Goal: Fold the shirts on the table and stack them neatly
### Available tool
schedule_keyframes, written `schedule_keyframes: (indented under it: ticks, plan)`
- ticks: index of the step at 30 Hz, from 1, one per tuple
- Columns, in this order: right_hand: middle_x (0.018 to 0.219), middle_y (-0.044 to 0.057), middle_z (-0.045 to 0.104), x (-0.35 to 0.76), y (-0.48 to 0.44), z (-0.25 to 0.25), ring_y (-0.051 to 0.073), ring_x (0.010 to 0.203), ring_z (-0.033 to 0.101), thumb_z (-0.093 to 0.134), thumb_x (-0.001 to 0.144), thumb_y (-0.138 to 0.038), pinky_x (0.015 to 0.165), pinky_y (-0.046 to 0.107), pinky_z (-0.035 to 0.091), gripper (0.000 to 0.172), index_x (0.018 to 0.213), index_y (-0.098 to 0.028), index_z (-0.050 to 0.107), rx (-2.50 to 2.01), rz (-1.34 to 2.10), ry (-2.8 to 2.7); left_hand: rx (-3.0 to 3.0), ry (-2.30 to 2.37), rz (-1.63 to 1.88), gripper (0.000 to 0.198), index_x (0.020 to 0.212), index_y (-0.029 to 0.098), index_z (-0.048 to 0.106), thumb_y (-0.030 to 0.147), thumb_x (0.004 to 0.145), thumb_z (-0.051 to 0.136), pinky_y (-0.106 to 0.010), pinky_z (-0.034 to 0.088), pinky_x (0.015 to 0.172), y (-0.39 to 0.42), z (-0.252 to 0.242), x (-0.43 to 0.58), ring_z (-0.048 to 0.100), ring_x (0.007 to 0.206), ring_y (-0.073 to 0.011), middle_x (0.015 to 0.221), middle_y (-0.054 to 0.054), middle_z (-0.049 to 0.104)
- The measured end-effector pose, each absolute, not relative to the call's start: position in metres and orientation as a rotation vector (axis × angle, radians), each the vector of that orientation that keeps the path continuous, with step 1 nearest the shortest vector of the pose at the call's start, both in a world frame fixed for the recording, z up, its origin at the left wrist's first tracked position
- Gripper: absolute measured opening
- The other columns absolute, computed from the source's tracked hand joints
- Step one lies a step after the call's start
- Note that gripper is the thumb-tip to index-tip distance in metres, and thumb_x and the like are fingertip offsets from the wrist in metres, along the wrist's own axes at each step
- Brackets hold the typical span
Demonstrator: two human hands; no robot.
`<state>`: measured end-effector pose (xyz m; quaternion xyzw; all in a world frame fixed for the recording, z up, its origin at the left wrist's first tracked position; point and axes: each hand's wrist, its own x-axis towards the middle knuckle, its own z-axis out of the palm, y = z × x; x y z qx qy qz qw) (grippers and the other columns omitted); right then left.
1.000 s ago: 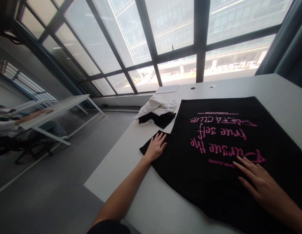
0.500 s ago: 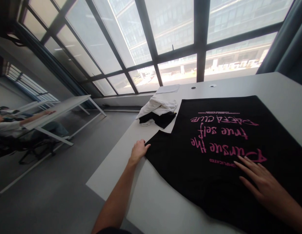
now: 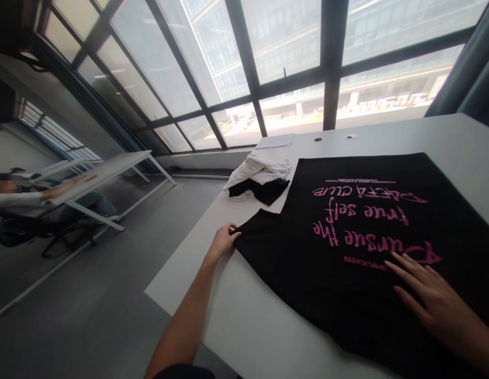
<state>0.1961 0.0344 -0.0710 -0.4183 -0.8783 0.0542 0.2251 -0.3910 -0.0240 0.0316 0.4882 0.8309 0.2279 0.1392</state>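
Note:
A black T-shirt [image 3: 299, 247] with pink lettering lies spread out on the white table, its print upside down from where I look. My left hand [image 3: 224, 239] pinches the edge of its sleeve at the left, thumb and fingers closed on the cloth. Flat on the shirt's front, over the lower line of the print, rests my right hand [image 3: 429, 292] with its fingers stretched out. The shirt's near right part runs out of view beneath my right forearm.
Beyond the sleeve lie a crumpled white garment [image 3: 260, 171] and a black garment [image 3: 263, 192]. Papers [image 3: 276, 141] sit at the far edge of the white table [image 3: 244, 300], near tall windows. At the left a person [image 3: 23, 197] sits by another table [image 3: 106, 176].
My left fingers have closed more tightly on the sleeve's edge. My right hand stays flat on the shirt. The whole view has shifted slightly.

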Motion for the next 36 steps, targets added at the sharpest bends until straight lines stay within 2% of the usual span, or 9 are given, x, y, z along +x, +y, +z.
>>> schedule_keyframes:
  ticks: [2,4,7,9,12,14,17,29,36]
  plan:
    - [0.159,0.008,0.043,0.195,0.034,-0.070,0.038,0.140,0.046,0.041,0.099,-0.058,0.112,0.062,0.040,0.057,0.149,-0.030,0.048,-1.161,0.159,-2.421,1.455,2.473,0.628,0.022,0.100,0.017,0.068,0.024,0.080,0.073,-0.036,0.053,0.083,-0.025,0.032,-0.384,0.068,0.087,-0.0258,0.090,-0.008,0.070]
    - [0.158,0.007,0.043,0.194,0.034,-0.069,0.038,0.140,0.046,0.041,0.099,-0.057,0.113,0.062,0.039,0.057,0.149,-0.030,0.048,-1.158,0.155,-2.422,1.601,2.582,0.644,0.030,0.114,0.017,0.067,0.023,0.085,0.068,-0.042,0.049,0.097,-0.022,0.036,-0.367,0.065,0.106,-0.0304,0.109,-0.013,0.068]
    - [0.158,0.007,0.044,0.194,0.033,-0.067,0.037,0.140,0.046,0.040,0.099,-0.057,0.113,0.061,0.040,0.057,0.148,-0.030,0.049,-1.145,0.144,-2.419,2.011,2.481,0.730,0.038,0.134,0.017,0.059,0.026,0.100,0.048,-0.041,0.041,0.112,-0.008,0.041,-0.326,0.056,0.128,-0.0282,0.133,-0.015,0.061]
    - [0.158,0.007,0.044,0.194,0.033,-0.066,0.038,0.140,0.046,0.040,0.099,-0.057,0.113,0.061,0.040,0.057,0.147,-0.029,0.050,-1.144,0.149,-2.417,2.251,2.197,0.664,0.046,0.148,0.019,0.048,0.031,0.105,0.039,-0.041,0.033,0.119,0.004,0.038,-0.300,0.045,0.142,-0.0253,0.149,-0.013,0.052]
    - [0.158,0.007,0.043,0.194,0.033,-0.066,0.037,0.141,0.045,0.042,0.099,-0.057,0.114,0.060,0.038,0.057,0.148,-0.029,0.050,-1.152,0.155,-2.420,2.347,1.978,0.367,0.058,0.158,0.022,0.033,0.044,0.105,0.040,-0.052,0.022,0.123,0.016,0.024,-0.280,0.024,0.153,-0.0280,0.163,-0.011,0.034]
    - [0.159,0.006,0.042,0.193,0.032,-0.064,0.036,0.142,0.044,0.043,0.099,-0.055,0.116,0.060,0.037,0.056,0.149,-0.030,0.049,-1.157,0.158,-2.431,2.294,1.963,0.222,0.062,0.160,0.024,0.029,0.050,0.105,0.039,-0.057,0.018,0.123,0.018,0.013,-0.279,0.019,0.155,-0.0297,0.166,-0.010,0.027]
    - [0.160,0.006,0.040,0.191,0.031,-0.062,0.035,0.145,0.041,0.043,0.100,-0.052,0.117,0.060,0.036,0.055,0.150,-0.029,0.048,-1.168,0.157,-2.441,2.260,1.980,0.212,0.064,0.161,0.023,0.024,0.053,0.105,0.034,-0.057,0.016,0.123,0.020,0.006,-0.283,0.015,0.156,-0.0286,0.167,-0.011,0.022]
    - [0.160,0.007,0.040,0.190,0.030,-0.064,0.034,0.145,0.040,0.043,0.100,-0.052,0.117,0.061,0.035,0.055,0.150,-0.029,0.047,-1.174,0.144,-2.446,2.284,1.949,0.191,0.066,0.161,0.025,0.025,0.056,0.104,0.036,-0.059,0.011,0.124,0.024,0.002,-0.276,0.013,0.156,-0.0280,0.167,-0.011,0.021]
    - [0.161,0.004,0.039,0.189,0.030,-0.060,0.034,0.145,0.040,0.046,0.100,-0.051,0.117,0.059,0.036,0.055,0.151,-0.031,0.047,-1.187,0.165,-2.435,2.087,2.109,0.565,0.053,0.156,0.023,0.039,0.043,0.107,0.031,-0.054,0.022,0.123,0.025,0.011,-0.306,0.027,0.153,-0.0265,0.161,-0.010,0.039]
